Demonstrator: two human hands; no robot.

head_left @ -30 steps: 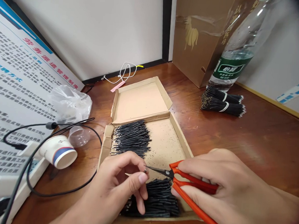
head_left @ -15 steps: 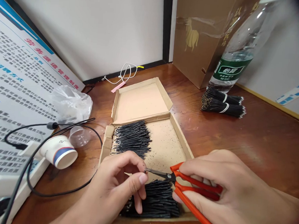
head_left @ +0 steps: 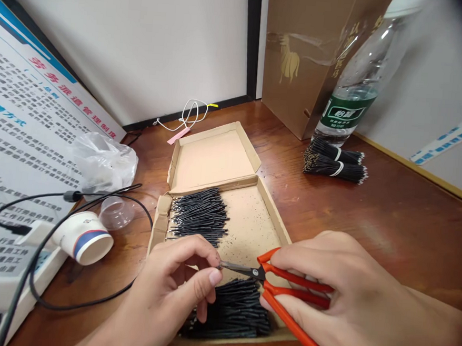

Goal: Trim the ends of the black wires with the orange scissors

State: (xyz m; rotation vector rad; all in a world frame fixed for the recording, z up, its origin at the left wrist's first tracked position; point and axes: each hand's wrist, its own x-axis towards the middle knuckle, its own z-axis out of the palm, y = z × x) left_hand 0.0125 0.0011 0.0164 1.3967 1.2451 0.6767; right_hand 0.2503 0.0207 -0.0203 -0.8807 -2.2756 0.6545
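Note:
My left hand (head_left: 186,283) is closed in a pinch over the open cardboard box (head_left: 274,207), thumb and index finger together. Only a tiny dark end shows at those fingertips; the rest is hidden. Wrapped round the red handles of a pair of scissors (head_left: 259,273) is my right hand (head_left: 335,291). The scissors' dark blades point left and their tips meet the left fingertips; the blades look nearly closed. Short black wires lie in two piles in the box: one pile (head_left: 200,213) at its left, another pile (head_left: 241,308) below the scissors, partly covered by my left hand.
Two banded bundles of black wires (head_left: 336,162) lie before a water bottle (head_left: 348,107) and a brown carton (head_left: 301,67). Leftward are a paper cup (head_left: 84,236), a clear cup (head_left: 116,213), a plastic bag (head_left: 105,161) and a looping black cable (head_left: 87,306). Dark crumbs dot the box floor.
The whole view has shifted slightly, so things appear a little further left. Both hands and the scissors keep nearly the same pose, blade tips still at the left fingertips.

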